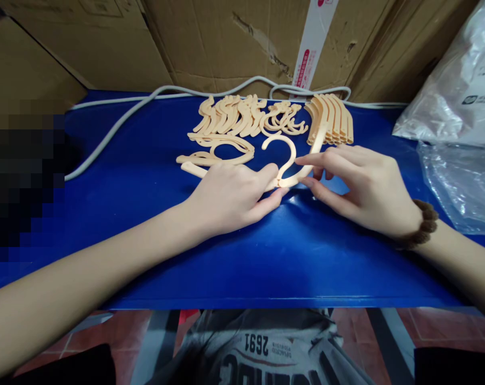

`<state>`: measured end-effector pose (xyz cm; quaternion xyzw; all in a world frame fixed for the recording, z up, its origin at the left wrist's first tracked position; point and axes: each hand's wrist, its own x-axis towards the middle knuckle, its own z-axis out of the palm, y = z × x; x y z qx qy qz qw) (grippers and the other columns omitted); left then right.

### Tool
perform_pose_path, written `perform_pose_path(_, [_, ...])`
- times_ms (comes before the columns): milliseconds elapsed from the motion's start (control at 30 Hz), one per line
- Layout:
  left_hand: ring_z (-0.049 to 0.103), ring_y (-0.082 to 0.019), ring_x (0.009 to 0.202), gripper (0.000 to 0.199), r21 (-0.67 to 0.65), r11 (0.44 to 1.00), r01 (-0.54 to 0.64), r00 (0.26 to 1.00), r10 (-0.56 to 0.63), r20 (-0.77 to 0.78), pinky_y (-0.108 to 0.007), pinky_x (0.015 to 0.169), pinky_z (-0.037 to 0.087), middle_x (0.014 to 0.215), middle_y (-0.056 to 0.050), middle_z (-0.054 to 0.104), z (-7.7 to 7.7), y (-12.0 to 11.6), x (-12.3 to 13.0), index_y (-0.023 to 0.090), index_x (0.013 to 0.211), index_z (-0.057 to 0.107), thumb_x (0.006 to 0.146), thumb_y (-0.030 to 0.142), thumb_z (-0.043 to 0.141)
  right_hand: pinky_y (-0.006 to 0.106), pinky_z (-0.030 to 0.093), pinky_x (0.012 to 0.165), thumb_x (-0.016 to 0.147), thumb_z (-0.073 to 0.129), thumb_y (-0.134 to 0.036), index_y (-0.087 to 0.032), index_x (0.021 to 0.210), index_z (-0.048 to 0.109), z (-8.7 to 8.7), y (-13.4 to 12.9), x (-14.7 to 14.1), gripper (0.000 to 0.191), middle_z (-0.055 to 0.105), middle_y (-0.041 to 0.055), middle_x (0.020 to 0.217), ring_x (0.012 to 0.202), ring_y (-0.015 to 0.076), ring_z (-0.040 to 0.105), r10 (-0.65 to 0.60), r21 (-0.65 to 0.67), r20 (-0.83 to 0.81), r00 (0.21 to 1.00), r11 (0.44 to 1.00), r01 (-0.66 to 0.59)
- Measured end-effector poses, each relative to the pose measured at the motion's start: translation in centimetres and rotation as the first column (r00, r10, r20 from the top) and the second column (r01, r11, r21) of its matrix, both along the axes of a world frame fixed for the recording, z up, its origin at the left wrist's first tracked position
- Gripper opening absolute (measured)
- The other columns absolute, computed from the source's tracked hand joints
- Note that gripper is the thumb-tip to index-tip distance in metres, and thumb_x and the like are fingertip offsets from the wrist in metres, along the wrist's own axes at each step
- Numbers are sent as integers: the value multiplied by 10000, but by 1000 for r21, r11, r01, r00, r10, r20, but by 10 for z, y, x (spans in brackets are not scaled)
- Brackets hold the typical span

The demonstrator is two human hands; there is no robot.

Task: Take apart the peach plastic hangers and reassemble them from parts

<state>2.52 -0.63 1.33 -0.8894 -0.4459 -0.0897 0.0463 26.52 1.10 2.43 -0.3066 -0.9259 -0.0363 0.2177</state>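
A cream-coloured clothes hanger (pixel 292 155) with a curved hook is held just above the blue table. My left hand (pixel 236 192) is closed around its left arm and middle joint, thumb and fingers pinching close to the hook's base. At the right arm, my right hand (pixel 354 184) closes thumb and fingertips on the piece beside the hook. Behind my left hand lie folded hangers (pixel 222 151). Farther back are a row of wavy hanger arms (pixel 230 115), a heap of loose hooks (pixel 284 117) and a neat stack of curved arms (pixel 332 120).
A white cable (pixel 162 95) runs along the back of the blue table (pixel 242 262). Cardboard boxes (pixel 226 48) stand behind it. Clear plastic bags (pixel 446 107) lie at the right. The table's front edge is close to my body.
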Motion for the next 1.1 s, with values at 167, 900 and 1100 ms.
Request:
perform_pose_path(167, [641, -243, 605, 350, -21, 999, 25, 999, -25, -20, -307, 537, 221, 651, -66, 679, -1, -1, 0, 170, 1015, 682, 1029, 434, 454, 372, 501, 757, 1051, 542, -331, -183, 1271, 698, -3, 2, -1, 308, 761, 89, 979, 853, 235, 697, -14, -57, 20, 1000, 998, 15])
perform_pose_path(900, [681, -242, 583, 385, 7, 999, 43, 993, -42, -114, -302, 517, 172, 667, -68, 726, -6, -1, 3, 159, 953, 698, 1050, 456, 473, 366, 510, 735, 1040, 526, -223, -112, 1247, 701, -8, 4, 0, 293, 751, 109, 977, 833, 229, 686, 59, 15, 35, 998, 998, -59])
perform_pose_path(1100, [667, -222, 562, 382, 57, 994, 91, 992, -85, -90, -292, 508, 176, 637, -59, 715, -8, -1, 0, 150, 959, 712, 1045, 458, 502, 375, 485, 749, 1016, 475, -176, -128, 1303, 686, -7, 5, 1, 360, 736, 92, 958, 819, 234, 652, 53, 6, 95, 994, 999, -54])
